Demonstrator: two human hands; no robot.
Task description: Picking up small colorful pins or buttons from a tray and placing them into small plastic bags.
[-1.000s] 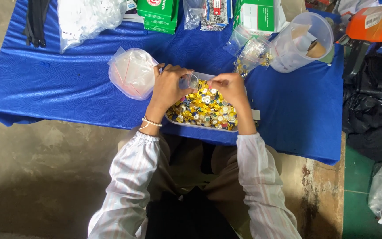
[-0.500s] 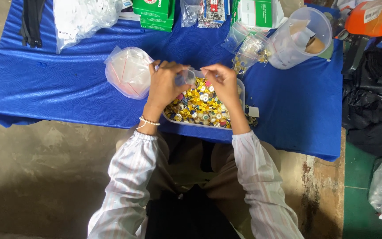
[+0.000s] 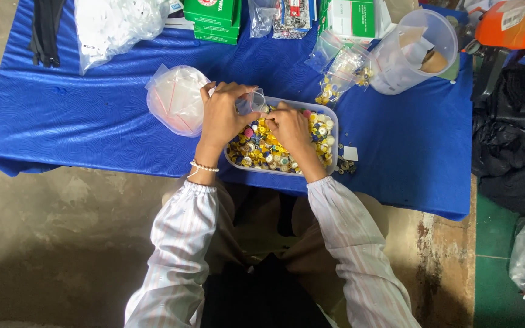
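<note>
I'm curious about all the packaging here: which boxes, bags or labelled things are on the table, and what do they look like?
Green boxes: top centre, stacked, flat.
White-green box: top right, rectangular.
Clear bag: beside left hand, bulging, pinkish.
Orange container: top right corner, white label.

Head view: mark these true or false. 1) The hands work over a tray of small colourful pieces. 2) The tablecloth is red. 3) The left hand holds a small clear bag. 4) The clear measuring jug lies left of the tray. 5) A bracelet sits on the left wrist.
1) True: both the left hand and the right hand are over the tray of small colourful pieces.
2) False: the tablecloth is blue.
3) True: it pinches a small clear bag above the tray.
4) False: the measuring jug stands up and to the right of the tray.
5) True: a beaded bracelet circles the left wrist.
</note>
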